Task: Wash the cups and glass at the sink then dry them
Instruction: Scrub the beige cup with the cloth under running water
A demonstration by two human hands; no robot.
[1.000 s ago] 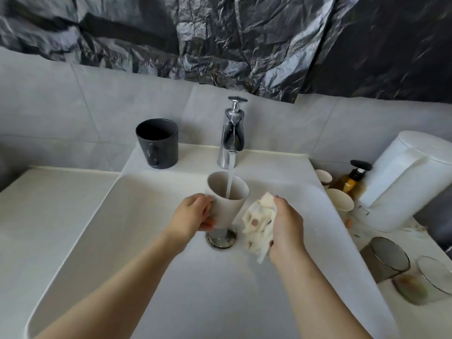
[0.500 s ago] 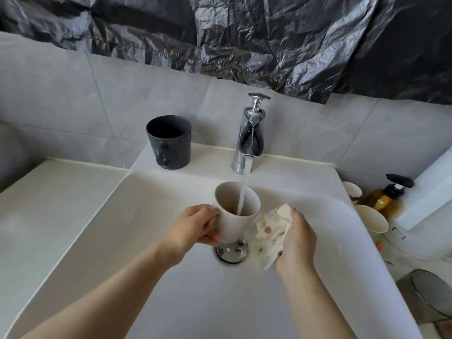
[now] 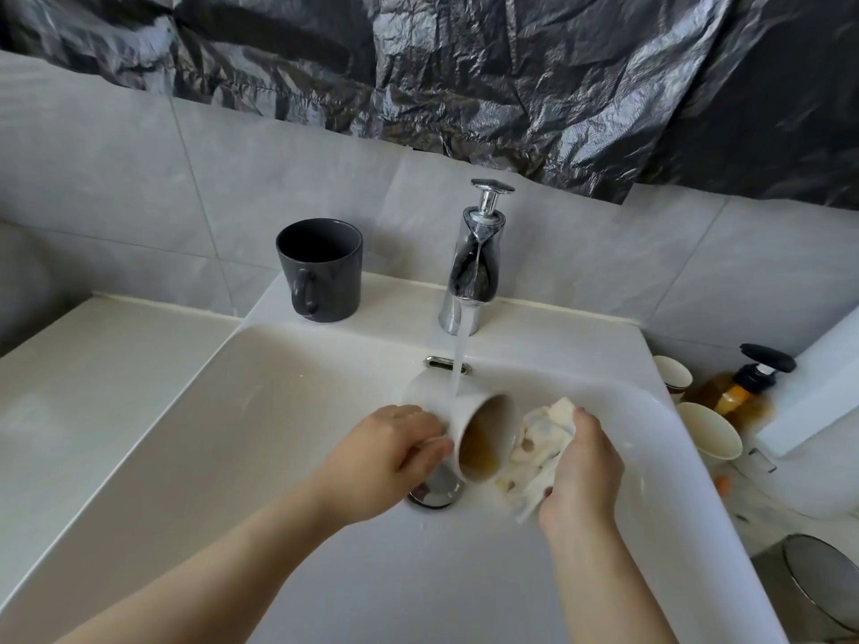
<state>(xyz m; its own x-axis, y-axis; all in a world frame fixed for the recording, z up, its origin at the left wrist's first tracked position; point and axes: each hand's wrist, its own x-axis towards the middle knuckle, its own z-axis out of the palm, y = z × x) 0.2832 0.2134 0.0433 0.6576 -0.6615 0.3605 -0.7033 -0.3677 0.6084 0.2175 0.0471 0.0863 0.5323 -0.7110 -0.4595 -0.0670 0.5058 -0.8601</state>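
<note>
Crumpled black plastic sheeting (image 3: 511,62), glossy and creased, hangs across the top of the wall above smooth, matte grey tiles (image 3: 116,178). Below them sits a wide rectangular white sink (image 3: 232,434) with a glazed, gently sloped basin. On its back ledge a curved chrome tap (image 3: 474,267) pours a thin, straight stream of water (image 3: 458,364), and to its left a dark grey mug (image 3: 320,271) stands upright, tapered and satin-finished, with its handle facing forward. The left hand (image 3: 386,453) grips the white cup (image 3: 465,422) low in the basin under the stream, tipped so that its mouth faces forward and right; brownish liquid pools inside. The right hand (image 3: 581,467) clutches a bunched, soft pale cloth (image 3: 534,448) with small brown spots, touching the cup's rim. A clear glass (image 3: 818,592) is partly cut off at the lower right. Beside the sink stand an amber pump bottle (image 3: 739,392) and cream paper cups (image 3: 709,432). A round chrome drain (image 3: 434,492) gleams beneath the cup.
</note>
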